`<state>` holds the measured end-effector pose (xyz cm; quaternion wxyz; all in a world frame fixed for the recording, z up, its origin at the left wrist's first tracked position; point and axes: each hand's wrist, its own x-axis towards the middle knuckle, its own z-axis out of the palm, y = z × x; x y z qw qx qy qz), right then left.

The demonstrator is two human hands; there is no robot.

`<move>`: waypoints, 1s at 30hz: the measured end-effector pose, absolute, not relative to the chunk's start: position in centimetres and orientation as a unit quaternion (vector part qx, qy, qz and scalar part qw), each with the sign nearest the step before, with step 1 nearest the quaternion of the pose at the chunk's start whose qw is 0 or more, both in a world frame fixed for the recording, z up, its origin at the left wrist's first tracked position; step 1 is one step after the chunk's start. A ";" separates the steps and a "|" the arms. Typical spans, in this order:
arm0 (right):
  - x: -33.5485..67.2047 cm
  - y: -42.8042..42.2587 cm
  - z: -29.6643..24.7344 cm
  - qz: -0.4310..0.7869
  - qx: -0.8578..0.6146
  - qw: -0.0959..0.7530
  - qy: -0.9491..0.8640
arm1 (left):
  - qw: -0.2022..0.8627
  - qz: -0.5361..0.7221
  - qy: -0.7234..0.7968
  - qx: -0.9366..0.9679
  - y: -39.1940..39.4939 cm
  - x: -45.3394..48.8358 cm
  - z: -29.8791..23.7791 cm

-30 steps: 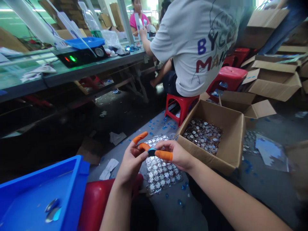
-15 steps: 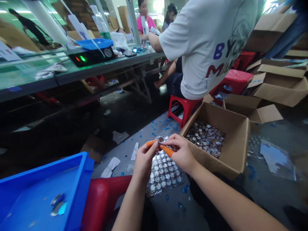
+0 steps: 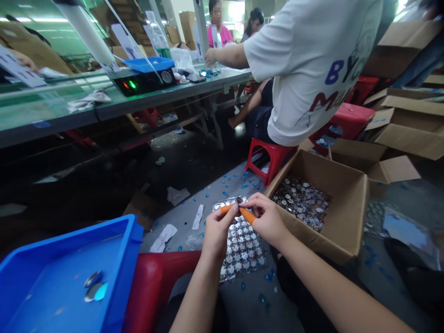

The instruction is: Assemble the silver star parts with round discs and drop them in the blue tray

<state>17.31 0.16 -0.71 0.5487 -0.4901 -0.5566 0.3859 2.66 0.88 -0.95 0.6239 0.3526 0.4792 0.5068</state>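
My left hand (image 3: 217, 230) and my right hand (image 3: 265, 218) meet in front of me, both wearing orange finger cots. Together they pinch a small round disc (image 3: 239, 201) between their fingertips. Below them on the floor lies a clear bag of shiny patterned discs (image 3: 241, 247). An open cardboard box (image 3: 342, 233) filled with several more discs sits just right of my right hand. A blue plastic tray (image 3: 114, 247) at lower left holds two loose discs (image 3: 94, 286).
A red stool (image 3: 152, 282) stands by the tray. A person in a white printed T-shirt (image 3: 312, 64) sits on a red stool ahead at a long green workbench (image 3: 104, 104) with a lit device. Empty cartons (image 3: 402, 120) pile at right. Blue bits and paper scraps litter the floor.
My hands have closed together on the disc; the left index finger, raised a second ago, now pinches. The view has shifted so the hands appear further right and higher.
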 end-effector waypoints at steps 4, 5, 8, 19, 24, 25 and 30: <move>17.4 0.2 -0.9 0.370 -0.495 0.541 -0.571 | 0.604 0.509 0.485 0.376 0.9 2.7 -1.4; 17.4 0.2 -0.9 0.365 -0.494 0.540 -0.575 | 0.598 0.512 0.485 0.380 0.9 2.7 -1.4; 17.5 0.2 -0.7 0.349 -0.490 0.540 -0.589 | 0.581 0.522 0.486 0.392 0.7 2.8 -1.0; 17.4 0.3 -0.8 0.285 -0.456 0.537 -0.650 | 0.498 0.525 0.532 0.441 0.6 2.8 -1.1; 17.3 0.3 -0.8 0.290 -0.455 0.537 -0.648 | 0.468 0.531 0.539 0.456 0.6 2.7 -1.3; 17.2 0.3 -0.8 0.293 -0.454 0.538 -0.646 | 0.465 0.532 0.540 0.457 0.5 2.7 -1.3; 17.0 0.3 -0.8 0.310 -0.458 0.545 -0.630 | 0.462 0.540 0.539 0.452 0.5 2.7 -1.3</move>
